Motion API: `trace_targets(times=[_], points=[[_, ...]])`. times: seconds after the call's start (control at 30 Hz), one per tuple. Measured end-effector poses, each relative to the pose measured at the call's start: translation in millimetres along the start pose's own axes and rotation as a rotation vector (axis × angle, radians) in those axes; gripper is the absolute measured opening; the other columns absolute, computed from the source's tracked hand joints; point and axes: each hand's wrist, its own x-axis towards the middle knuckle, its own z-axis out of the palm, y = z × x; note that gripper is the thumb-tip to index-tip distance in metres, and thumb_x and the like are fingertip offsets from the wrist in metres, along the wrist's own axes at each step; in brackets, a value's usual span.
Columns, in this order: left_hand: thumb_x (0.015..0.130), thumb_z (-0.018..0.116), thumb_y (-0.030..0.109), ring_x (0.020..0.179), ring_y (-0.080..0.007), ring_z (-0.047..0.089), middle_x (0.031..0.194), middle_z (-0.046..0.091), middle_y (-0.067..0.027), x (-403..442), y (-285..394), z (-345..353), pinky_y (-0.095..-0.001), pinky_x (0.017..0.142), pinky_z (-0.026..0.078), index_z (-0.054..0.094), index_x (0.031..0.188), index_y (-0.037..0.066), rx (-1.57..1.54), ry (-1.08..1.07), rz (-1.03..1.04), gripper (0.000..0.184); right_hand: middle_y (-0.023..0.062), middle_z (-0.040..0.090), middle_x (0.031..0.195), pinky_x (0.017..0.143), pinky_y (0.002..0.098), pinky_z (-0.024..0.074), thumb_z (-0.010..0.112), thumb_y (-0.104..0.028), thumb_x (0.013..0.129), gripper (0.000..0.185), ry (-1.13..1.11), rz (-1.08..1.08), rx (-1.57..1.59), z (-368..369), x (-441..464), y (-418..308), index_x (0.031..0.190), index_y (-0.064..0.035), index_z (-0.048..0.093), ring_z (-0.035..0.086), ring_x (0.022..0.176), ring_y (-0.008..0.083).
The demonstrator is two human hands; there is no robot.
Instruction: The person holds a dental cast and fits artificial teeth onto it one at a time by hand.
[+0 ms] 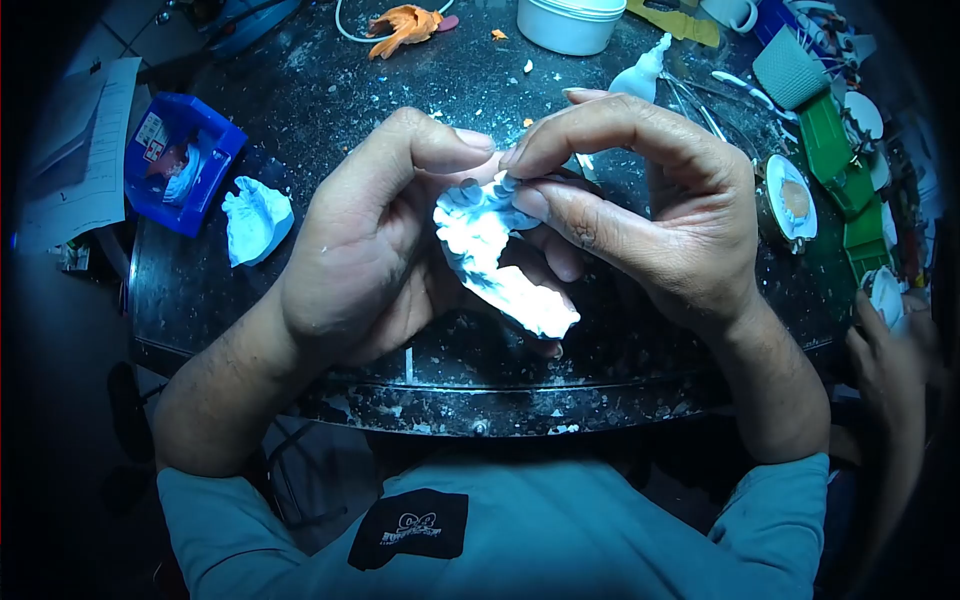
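A white plaster dental cast (485,235), curved like an arch with tooth shapes along its upper part, is held over the front of the dark bench. My left hand (360,235) cradles it from the left, fingers behind it and thumb at its upper edge. With thumb and index finger, my right hand (665,195) pinches the cast's top right end. Any small piece between those fingertips is too hidden to make out. A second plaster cast (257,222) lies on the bench to the left of my left hand.
A blue plastic box (215,170) and papers (85,150) are at the left. Behind my hands are orange material (405,28), a white tub (568,28) and a squeeze bottle (640,75). Green trays (830,150) stand right. Another person's hand (890,350) holds a white object.
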Motion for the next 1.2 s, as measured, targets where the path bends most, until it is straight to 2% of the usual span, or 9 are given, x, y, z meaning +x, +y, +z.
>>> trace_targets(times=[0.13,0.23,0.37,0.47,0.63,0.73,0.8,1.0,1.2], points=[[0.099,0.024,0.031,0.091,-0.0392,0.068,0.103,0.064,-0.0293,0.2,-4.1,-9.1,-0.052,0.081,0.058,0.053,0.12,-0.013,-0.122,-0.029,0.052,0.056,0.0039,0.075,0.094,0.109,0.0428,0.0347,0.076,-0.006,0.082,0.016,-0.007,0.026,0.01,2.2,-1.0,2.5,0.097,-0.0061,0.074,0.068,0.092,0.0131],[0.099,0.024,0.03,0.091,-0.0395,0.068,0.102,0.064,-0.0295,-3.0,-6.1,-8.4,-0.0515,0.082,0.058,0.053,0.118,-0.013,-0.125,0.09,0.035,0.055,0.0042,0.075,0.094,0.108,0.0429,0.0352,0.076,-0.006,0.082,0.015,-0.005,0.053,0.048,3.2,-1.6,3.1,0.097,-0.0061,0.074,0.068,0.093,0.013],[0.098,0.024,0.029,0.092,-0.0401,0.068,0.102,0.063,-0.031,-0.1,-1.4,-4.4,-0.0501,0.083,0.058,0.052,0.119,-0.013,-0.052,-0.016,-0.048,0.054,0.004,0.075,0.094,0.109,0.0436,0.0343,0.076,-0.005,0.082,0.015,-0.005,0.011,0.005,1.3,-0.8,4.3,0.097,-0.0061,0.074,0.068,0.092,0.0129],[0.098,0.025,0.029,0.093,-0.0403,0.068,0.102,0.063,-0.0318,-0.6,0.0,-3.7,-0.0502,0.082,0.058,0.05,0.121,-0.014,-0.043,-0.027,-0.06,0.055,0.0054,0.074,0.095,0.106,0.0414,0.0382,0.075,-0.004,0.082,0.016,-0.006,0.01,0.042,3.0,-0.7,2.9,0.098,-0.0046,0.074,0.068,0.093,0.0135],[0.1,0.027,0.031,0.091,-0.0389,0.069,0.1,0.063,-0.0304,-0.2,-0.5,-4.7,-0.0514,0.078,0.059,0.05,0.122,-0.013,-0.083,-0.05,0.027,0.054,0.0104,0.071,0.099,0.092,0.032,0.0492,0.075,-0.001,0.083,0.022,-0.017,0.021,0.139,4.8,0.8,3.9,0.104,0.0005,0.07,0.067,0.097,0.0155],[0.101,0.029,0.032,0.09,-0.0388,0.069,0.099,0.064,-0.0289,-3.6,-1.1,-2.6,-0.0516,0.077,0.059,0.051,0.121,-0.012,-0.053,0.049,-0.025,0.054,0.0115,0.07,0.101,0.087,0.0291,0.0515,0.075,-0.001,0.083,0.026,-0.024,-0.045,0.063,3.7,0.8,7.6,0.107,0.0023,0.067,0.066,0.097,0.0161],[0.1,0.028,0.033,0.089,-0.0394,0.069,0.098,0.064,-0.028,-4.0,-2.0,-2.4,-0.0516,0.076,0.059,0.052,0.12,-0.012,-0.072,0.036,-0.013,0.054,0.0111,0.07,0.101,0.088,0.03,0.0513,0.076,-0.001,0.082,0.028,0.018,-0.016,0.097,6.0,1.2,5.2,0.108,0.0022,0.066,0.066,0.096,0.016],[0.098,0.025,0.033,0.087,-0.0406,0.068,0.097,0.064,-0.0265,-0.4,-2.9,-6.2,-0.0509,0.072,0.06,0.052,0.119,-0.011,0.004,0.047,-0.092,0.056,0.0113,0.069,0.102,0.088,0.03,0.0516,0.076,-0.002,0.082,0.029,-0.052,-0.058,0.019,2.1,1.6,7.5,0.109,0.0026,0.065,0.066,0.097,0.0169],[0.097,0.023,0.031,0.087,-0.0433,0.067,0.098,0.064,-0.0268,0.7,-2.9,-3.1,-0.0514,0.075,0.059,0.051,0.12,-0.012,0.04,0.039,-0.049,0.057,0.0076,0.073,0.098,0.103,0.04,0.0414,0.076,-0.004,0.082,0.019,-0.011,-0.033,0.034,2.2,0.8,7.2,0.101,-0.002,0.071,0.068,0.093,0.0145]])
